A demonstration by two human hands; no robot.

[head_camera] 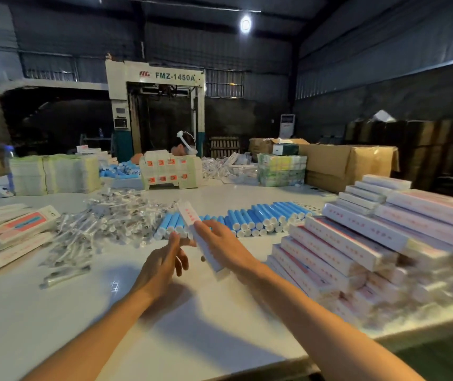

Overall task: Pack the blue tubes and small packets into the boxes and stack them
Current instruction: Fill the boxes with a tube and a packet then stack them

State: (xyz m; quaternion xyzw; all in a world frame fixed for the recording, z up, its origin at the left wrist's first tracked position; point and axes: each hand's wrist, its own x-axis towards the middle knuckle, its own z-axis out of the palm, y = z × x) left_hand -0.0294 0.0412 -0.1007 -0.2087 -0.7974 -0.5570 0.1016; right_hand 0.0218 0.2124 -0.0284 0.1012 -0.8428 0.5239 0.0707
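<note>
Right hand (221, 247) grips box (188, 214), covering its middle. Left hand (165, 259) at its nine o'clock: fingers loosely straight, blurred, contact unclear.

one left hand (162, 266), one right hand (226, 247), one held box (211, 258), one machine (165, 76)

A white desk (55, 312) fills the foreground. Behind its far edge stands a tall cream machine (165, 78) lettered FMZ-1450A, and a person (179, 150) sits low in front of it, wearing a white head-mounted device (186, 139). Bundles of pale flat sheets (55, 173) stand on the far left of the desk, a blurred bottle (9, 166) beside them. To the right are a wrapped pastel pack (281, 170), a large brown carton (349, 163), a wooden pallet (224, 146) and a white floor-standing air conditioner (287, 125). A round ceiling lamp (245, 24) glows overhead.
</note>
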